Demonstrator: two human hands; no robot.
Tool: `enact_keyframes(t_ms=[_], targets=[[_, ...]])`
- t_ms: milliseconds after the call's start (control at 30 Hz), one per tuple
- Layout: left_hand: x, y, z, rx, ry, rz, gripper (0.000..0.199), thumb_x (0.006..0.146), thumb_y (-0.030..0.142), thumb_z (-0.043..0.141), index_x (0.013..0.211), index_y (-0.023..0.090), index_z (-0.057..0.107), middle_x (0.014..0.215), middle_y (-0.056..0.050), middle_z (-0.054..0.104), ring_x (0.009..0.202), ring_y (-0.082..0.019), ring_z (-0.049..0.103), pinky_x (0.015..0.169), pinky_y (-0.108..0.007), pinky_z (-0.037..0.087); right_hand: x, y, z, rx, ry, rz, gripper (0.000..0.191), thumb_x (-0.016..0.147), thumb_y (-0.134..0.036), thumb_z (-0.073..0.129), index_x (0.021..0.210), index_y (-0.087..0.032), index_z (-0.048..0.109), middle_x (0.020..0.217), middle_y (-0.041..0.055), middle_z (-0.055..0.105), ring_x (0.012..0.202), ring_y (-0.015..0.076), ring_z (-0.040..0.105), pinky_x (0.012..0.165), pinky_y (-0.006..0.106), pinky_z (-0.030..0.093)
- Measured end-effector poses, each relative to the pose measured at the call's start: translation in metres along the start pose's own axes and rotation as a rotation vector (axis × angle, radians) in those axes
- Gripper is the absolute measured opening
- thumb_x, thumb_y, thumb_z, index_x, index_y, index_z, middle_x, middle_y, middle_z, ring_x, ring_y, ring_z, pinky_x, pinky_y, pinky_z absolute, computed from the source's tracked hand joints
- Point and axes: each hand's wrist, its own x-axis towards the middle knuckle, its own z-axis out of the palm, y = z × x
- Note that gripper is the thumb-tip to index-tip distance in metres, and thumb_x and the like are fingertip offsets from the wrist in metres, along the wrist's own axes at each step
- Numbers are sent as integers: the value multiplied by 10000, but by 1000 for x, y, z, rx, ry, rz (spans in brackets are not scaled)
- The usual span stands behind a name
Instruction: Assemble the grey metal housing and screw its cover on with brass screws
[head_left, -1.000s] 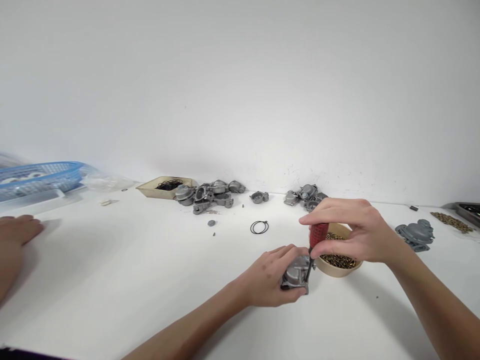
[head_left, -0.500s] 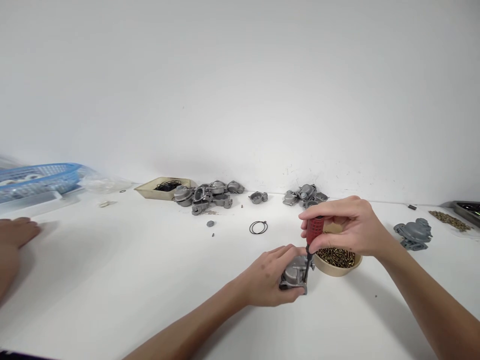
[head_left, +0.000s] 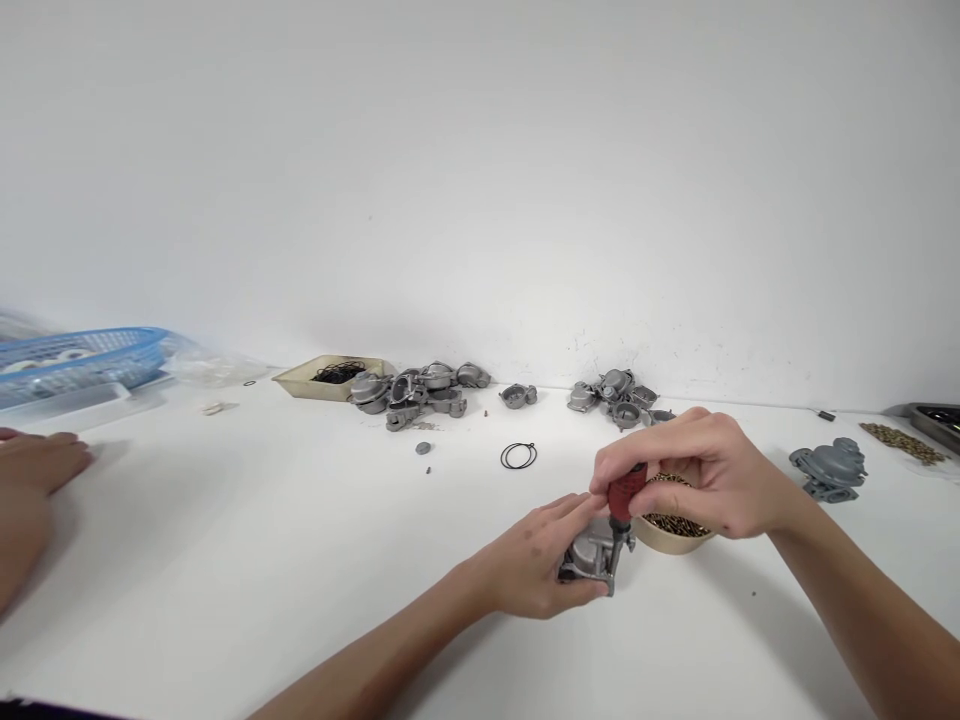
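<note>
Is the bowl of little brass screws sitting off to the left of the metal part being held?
No, the bowl of screws stands just to the right of the metal part in the left hand.

Red screwdriver handle (head_left: 625, 494); blue latticed basket (head_left: 112, 352); cream tray (head_left: 300, 379); black rings (head_left: 519, 456); dull grey castings (head_left: 405, 390); white table (head_left: 262, 530).

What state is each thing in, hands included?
Left hand: gripping metal housing
Metal housing: held, low over or on table; can't tell
Right hand: gripping red screwdriver
Red screwdriver: slightly tilted, tip down at housing
Bowl: open, holding screws
Tray: open, holding black rings
Blue basket: open, white parts inside
Dark grey unit: on table, unheld
</note>
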Motion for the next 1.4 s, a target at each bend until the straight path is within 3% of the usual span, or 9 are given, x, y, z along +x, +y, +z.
enact_keyframes(t_ms=[167, 367, 467, 600, 700, 833, 1100, 1267, 1400], targets=[[0, 1, 2, -127, -13, -78, 613, 981, 501, 713, 1475, 242, 459, 1364, -138, 648, 1242, -329, 638, 1051, -517, 573, -3, 11, 1, -137, 122, -72, 312, 913, -69, 780, 1198, -194, 800, 711, -2, 799, 822, 191, 826, 770, 283, 689], [5, 3, 3, -200, 40, -200, 600, 929, 470, 769, 1413, 234, 504, 1371, -124, 632, 1216, -324, 643, 1084, -557, 537, -3, 10, -1, -461, 298, 5, 213, 822, -207, 905, 1017, -197, 821, 731, -7, 781, 599, 148, 733, 584, 266, 646], [6, 4, 2, -207, 22, -225, 598, 918, 463, 775, 1405, 237, 514, 1343, -115, 631, 1201, -316, 644, 1099, -555, 528, -4, 11, -7, -326, 247, 84, 246, 865, -187, 855, 1106, -205, 809, 855, 19, 812, 749, 172, 794, 700, 276, 693], [5, 2, 2, -215, 10, -213, 586, 931, 481, 749, 1406, 234, 510, 1331, -120, 628, 1179, -319, 641, 1071, -560, 534, -7, 15, -13, 70, 75, 135, 350, 991, -109, 669, 1307, -241, 742, 1178, 86, 806, 1074, 241, 803, 870, 379, 710], [4, 0, 3, -210, 18, -223, 597, 926, 499, 753, 1405, 233, 516, 1294, -113, 640, 1103, -304, 660, 1015, -544, 558, -8, 18, -13, 213, 55, 152, 400, 964, -27, 676, 1271, -269, 759, 1107, 46, 822, 1046, 212, 814, 852, 331, 711], [3, -2, 4, -199, 37, -194, 616, 933, 537, 751, 1412, 224, 521, 1238, -105, 662, 1048, -283, 673, 974, -503, 577, -6, 20, -11, 136, 87, 78, 469, 903, 35, 726, 1246, -278, 785, 940, -11, 840, 951, 155, 826, 825, 236, 693], [4, -3, 7, -175, 95, -148, 653, 939, 600, 739, 1425, 218, 530, 1184, -98, 674, 997, -271, 685, 921, -481, 594, -6, 23, -8, -22, 129, -41, 480, 869, -12, 814, 1279, -261, 786, 756, -25, 821, 887, 174, 834, 795, 244, 693], [4, -2, 9, -173, 114, -144, 648, 946, 620, 725, 1412, 209, 540, 1174, -101, 672, 1007, -275, 685, 918, -477, 599, -5, 21, -9, -34, 138, -36, 465, 872, -28, 818, 1268, -269, 786, 773, -30, 818, 858, 169, 831, 793, 252, 692], [5, -1, 7, -128, 99, -193, 688, 926, 646, 739, 1441, 250, 513, 1230, -97, 652, 1054, -279, 684, 939, -473, 604, -5, 10, -14, -52, 106, 72, 379, 900, -26, 766, 1201, -255, 797, 824, -12, 811, 877, 166, 820, 753, 227, 683]])
